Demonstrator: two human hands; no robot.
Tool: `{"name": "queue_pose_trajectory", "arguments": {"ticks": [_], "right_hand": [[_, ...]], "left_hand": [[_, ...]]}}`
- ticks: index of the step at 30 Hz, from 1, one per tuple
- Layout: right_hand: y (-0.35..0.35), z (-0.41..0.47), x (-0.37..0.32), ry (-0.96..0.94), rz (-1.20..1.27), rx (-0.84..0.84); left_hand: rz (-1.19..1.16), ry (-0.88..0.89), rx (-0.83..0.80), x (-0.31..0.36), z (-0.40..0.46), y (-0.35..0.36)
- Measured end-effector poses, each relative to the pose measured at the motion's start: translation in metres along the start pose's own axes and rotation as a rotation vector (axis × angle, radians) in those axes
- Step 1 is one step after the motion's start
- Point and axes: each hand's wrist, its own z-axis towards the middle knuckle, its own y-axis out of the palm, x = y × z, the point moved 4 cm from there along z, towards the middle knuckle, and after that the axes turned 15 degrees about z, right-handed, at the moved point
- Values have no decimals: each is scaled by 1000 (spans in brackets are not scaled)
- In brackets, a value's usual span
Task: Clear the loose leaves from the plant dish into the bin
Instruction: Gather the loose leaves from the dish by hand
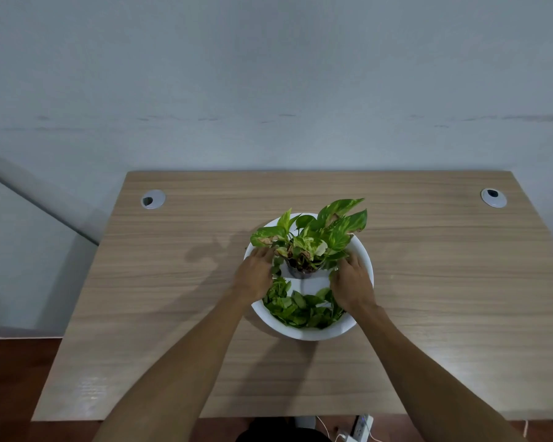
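Note:
A round white dish [363, 256] sits in the middle of the wooden desk [173, 314]. A small potted plant [312, 237] with green and yellow leaves stands in its far half. Several loose green leaves [300, 309] lie heaped in its near half. My left hand [256, 272] rests palm down over the dish's left rim, its fingers reaching in beside the pot. My right hand [351, 282] lies inside the dish to the right of the pot, fingers spread over leaves. Neither hand visibly grips anything. No bin is in view.
Two round cable grommets [153, 199] [493, 197] sit at the desk's far corners. A grey wall stands right behind the desk. A white power strip with cables [361, 425] lies on the floor under the near edge.

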Motion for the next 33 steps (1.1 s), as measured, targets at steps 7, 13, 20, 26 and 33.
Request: {"name": "queue_pose_trajectory", "arguments": {"ticks": [7,13,20,26,33], "right_hand": [[10,-12,4,-15,-177,-180],[8,-48,-10,-6,-198,-252],[14,-80,-35,-105,-168,-303],[-4,-64,-29,-225,-149,-126],[-7,-25,6,-42,-82,-199]], "left_hand": [[210,31,-157,13,-10,1],[172,9,-156,30,-39,1],[115,48,-143,56,-69,0],[120,-3,7,35,-51,-11],[372,-30,-151,19,-21,-1]]}}
